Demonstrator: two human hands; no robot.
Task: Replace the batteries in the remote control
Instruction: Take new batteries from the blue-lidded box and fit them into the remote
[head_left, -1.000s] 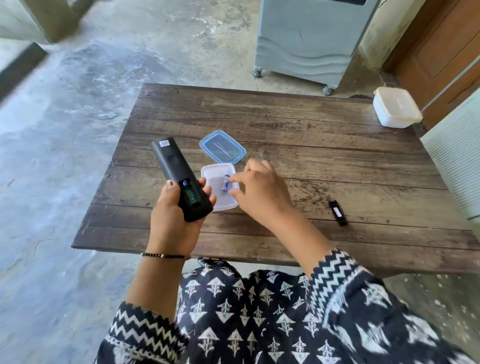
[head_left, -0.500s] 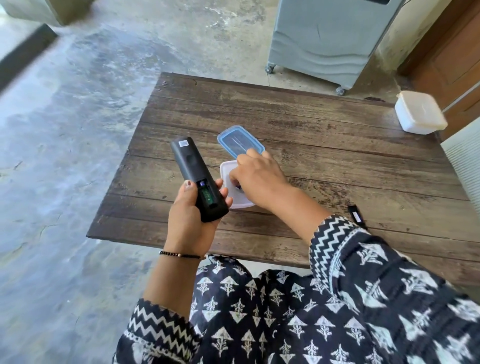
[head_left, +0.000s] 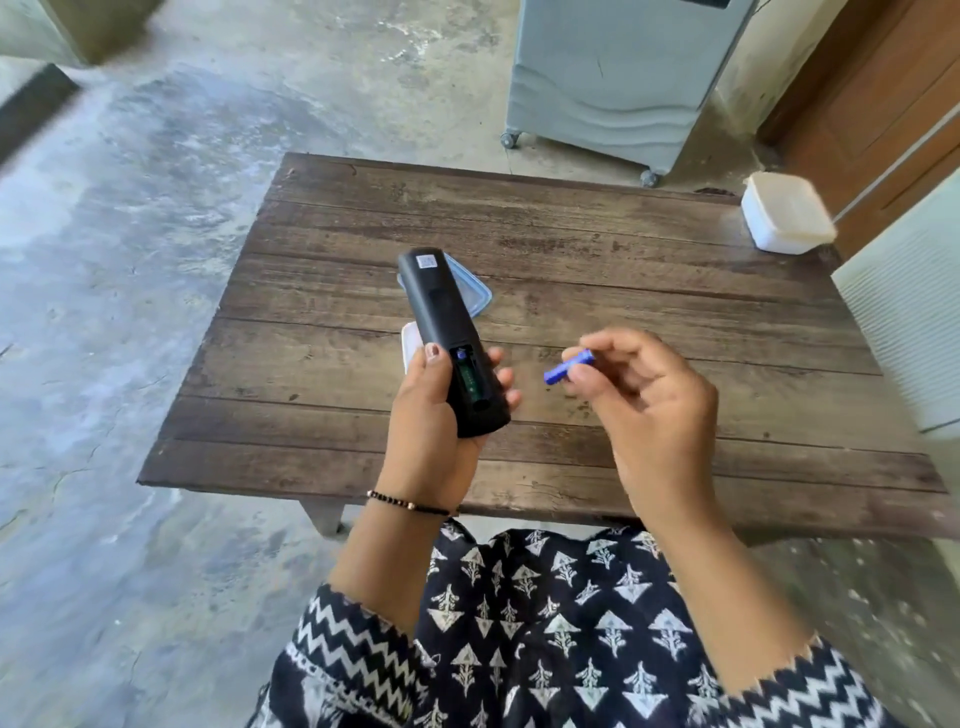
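Gripping the black remote (head_left: 447, 332), left hand (head_left: 436, 421); right hand (head_left: 644, 405) fingers pinch a blue battery (head_left: 567, 367); label unreadable.

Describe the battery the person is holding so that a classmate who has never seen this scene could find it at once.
Start at the wooden table. Above its near half, the left hand grips a black remote and the right hand hangs beside it. The battery is the small blue cylinder pinched in the right hand's fingertips, the only bright blue thing held in the air.

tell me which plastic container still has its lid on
The white container at the table's far right corner is lidded; the small tub behind the remote sits open, its blue lid alongside.
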